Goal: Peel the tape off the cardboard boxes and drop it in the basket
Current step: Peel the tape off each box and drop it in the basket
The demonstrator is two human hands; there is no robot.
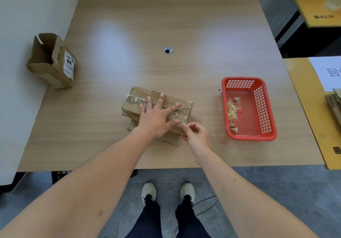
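At the far left edge of the light wooden table (166,25) stands 1 open brown cardboard box with a white label (53,62), apart from the work. In the middle, near the person, lies the flattened brown cardboard box with clear tape across it (156,106). The left hand (156,115) rests flat on it with the fingers spread wide, holding nothing, only pressing the box down. Just to the right, the right hand (196,134) has its thumb and forefinger pressed together at the near right corner of the box; it seems to pinch an end of the clear tape (182,114), but the tape end itself is too small to see surely. I judge the step is starting a peel. The next move calls for pulling the strip away, then carrying it right to the red plastic mesh basket (249,136), where some crumpled tape pieces (232,112) already lie.
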